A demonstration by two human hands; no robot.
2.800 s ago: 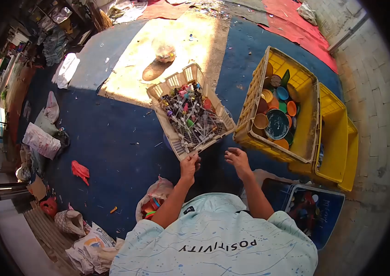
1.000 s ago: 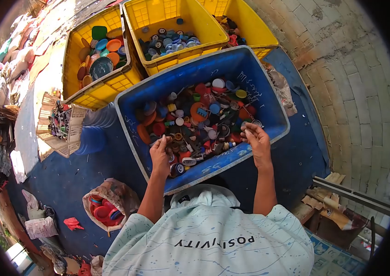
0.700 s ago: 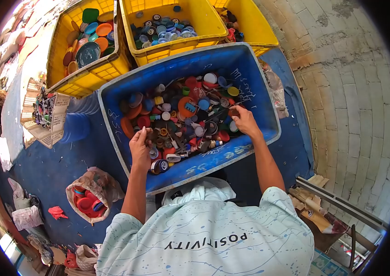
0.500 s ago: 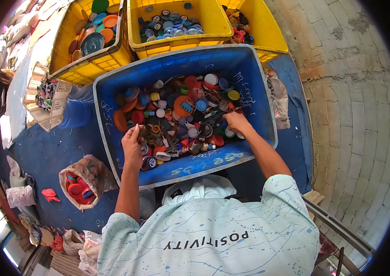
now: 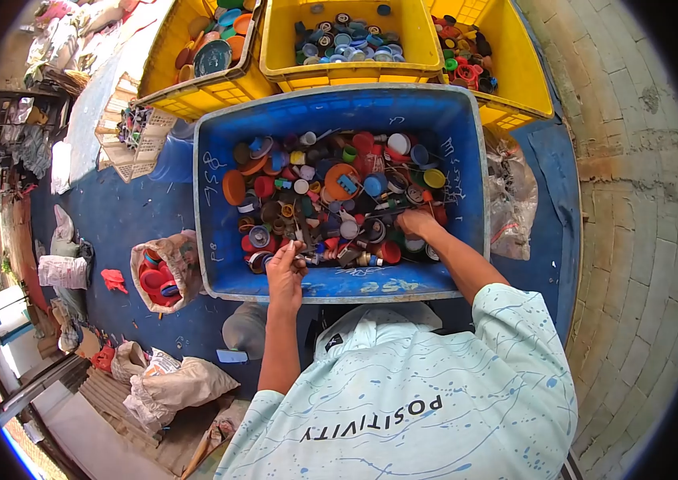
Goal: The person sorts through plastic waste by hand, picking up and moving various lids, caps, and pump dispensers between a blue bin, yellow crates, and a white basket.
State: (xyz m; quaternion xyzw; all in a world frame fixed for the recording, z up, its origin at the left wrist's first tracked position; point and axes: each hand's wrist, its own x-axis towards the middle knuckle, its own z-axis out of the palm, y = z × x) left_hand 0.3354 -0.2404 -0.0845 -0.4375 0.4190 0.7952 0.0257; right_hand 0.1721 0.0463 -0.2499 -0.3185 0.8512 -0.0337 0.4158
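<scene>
A large blue crate (image 5: pixel 347 292) holds a mixed heap of plastic caps and lids (image 5: pixel 339 192). Over its near edge, left of centre, is my left hand (image 5: pixel 284 276); its thumb and fingertips are pinched around a small pale piece too small to name. My right hand (image 5: pixel 421 226) reaches into the right part of the heap, among dark caps. Its fingers are bent down and partly hidden, so what they touch cannot be made out. An orange lid (image 5: pixel 342 182) with a blue piece on it lies mid-heap, left of my right hand.
Three yellow crates (image 5: pixel 351 74) with sorted caps stand beyond the blue crate. At left are a sack of red caps (image 5: pixel 187 250) and a whitish basket (image 5: pixel 135 156). A clear plastic bag (image 5: pixel 513 200) lies at right, near a block wall (image 5: pixel 627 200). Sacks (image 5: pixel 183 388) lie at lower left.
The view has shifted, so the crates appear turned and farther right. My left hand has moved right along the crate's near side. My right hand remains in the right part of the heap.
</scene>
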